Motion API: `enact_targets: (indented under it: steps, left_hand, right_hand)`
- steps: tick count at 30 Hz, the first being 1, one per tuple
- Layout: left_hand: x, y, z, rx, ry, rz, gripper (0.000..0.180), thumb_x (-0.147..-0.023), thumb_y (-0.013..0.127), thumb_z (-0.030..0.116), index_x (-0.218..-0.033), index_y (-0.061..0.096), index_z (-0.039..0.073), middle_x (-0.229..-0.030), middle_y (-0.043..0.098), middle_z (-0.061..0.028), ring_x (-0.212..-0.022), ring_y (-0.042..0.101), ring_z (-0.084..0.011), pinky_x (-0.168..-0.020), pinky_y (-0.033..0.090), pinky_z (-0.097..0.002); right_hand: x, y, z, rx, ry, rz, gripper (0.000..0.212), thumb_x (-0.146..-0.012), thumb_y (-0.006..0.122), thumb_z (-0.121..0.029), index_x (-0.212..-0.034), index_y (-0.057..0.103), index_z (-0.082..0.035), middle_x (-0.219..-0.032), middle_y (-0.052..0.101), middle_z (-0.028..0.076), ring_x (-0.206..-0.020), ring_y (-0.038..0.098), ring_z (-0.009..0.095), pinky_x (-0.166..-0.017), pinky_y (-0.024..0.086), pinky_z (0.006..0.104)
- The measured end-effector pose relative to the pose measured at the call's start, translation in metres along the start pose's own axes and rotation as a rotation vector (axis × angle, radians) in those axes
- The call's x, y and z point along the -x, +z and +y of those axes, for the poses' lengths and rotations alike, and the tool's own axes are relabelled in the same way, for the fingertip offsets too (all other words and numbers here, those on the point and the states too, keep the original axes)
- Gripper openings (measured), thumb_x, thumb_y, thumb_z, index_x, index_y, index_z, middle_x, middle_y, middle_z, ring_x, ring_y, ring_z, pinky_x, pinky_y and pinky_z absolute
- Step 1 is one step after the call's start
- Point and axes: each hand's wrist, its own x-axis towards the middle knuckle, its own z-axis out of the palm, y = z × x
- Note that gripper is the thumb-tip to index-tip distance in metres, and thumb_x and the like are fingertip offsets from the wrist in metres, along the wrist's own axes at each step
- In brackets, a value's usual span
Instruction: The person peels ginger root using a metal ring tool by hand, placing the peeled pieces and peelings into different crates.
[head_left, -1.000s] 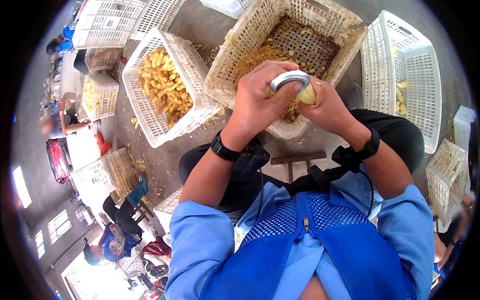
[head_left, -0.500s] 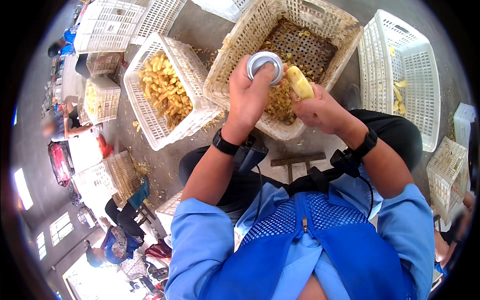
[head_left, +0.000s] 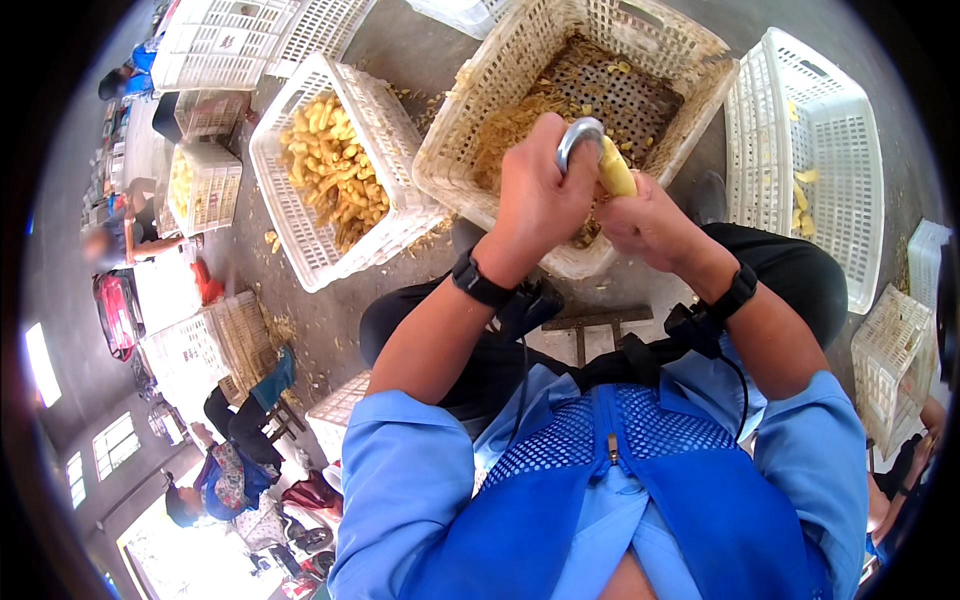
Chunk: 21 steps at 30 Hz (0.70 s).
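Hands (head_left: 538,195) curled closed, left around metal tool (head_left: 578,129), right around yellow root (head_left: 617,172), dirty crate (head_left: 478,102) below

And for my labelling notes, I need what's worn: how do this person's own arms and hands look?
The left hand and right hand are ungloved, the forearms bare below roughly elbow-length light blue sleeves. Each forearm has a black wristband with a dark, boxy device on its inner side, and a thin black cable runs from each device.
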Motion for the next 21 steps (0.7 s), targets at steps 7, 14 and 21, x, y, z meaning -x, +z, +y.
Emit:
enact_targets:
  steps: [7, 14, 21]
  left_hand:
    - [-0.011, -0.016, -0.015, 0.383, -0.178, 0.118, 0.016, -0.093, 0.063, 0.012, -0.1, 0.064, -0.003, -0.085, 0.07, -0.0059, -0.078, 0.065, -0.0101, -0.071, 0.054, -0.0291]
    - [-0.003, -0.001, 0.004, 0.543, -0.045, 0.016, 0.028, -0.095, 0.064, 0.011, -0.12, 0.064, -0.002, -0.106, 0.071, -0.009, -0.095, 0.065, -0.0118, -0.084, 0.053, -0.0269]
    - [-0.008, 0.002, -0.011, 0.316, -0.057, 0.077, 0.01, -0.095, 0.061, 0.009, -0.095, 0.063, -0.001, -0.087, 0.07, -0.0065, -0.076, 0.066, -0.0127, -0.065, 0.053, -0.0285]
  right_hand:
    - [0.007, 0.005, -0.015, -0.237, 0.069, -0.097, 0.017, -0.085, 0.06, -0.004, -0.095, 0.047, -0.008, -0.06, 0.04, -0.005, -0.042, 0.033, 0.003, -0.039, 0.023, 0.0208]
    - [0.007, 0.004, -0.014, -0.292, 0.079, -0.166, 0.016, -0.085, 0.056, -0.002, -0.097, 0.047, -0.008, -0.06, 0.041, -0.005, -0.041, 0.032, 0.004, -0.038, 0.024, 0.0208]
    - [0.009, 0.004, -0.007, -0.388, 0.175, -0.2, 0.017, -0.085, 0.055, -0.004, -0.099, 0.047, -0.009, -0.06, 0.039, -0.005, -0.041, 0.03, 0.004, -0.039, 0.023, 0.0211]
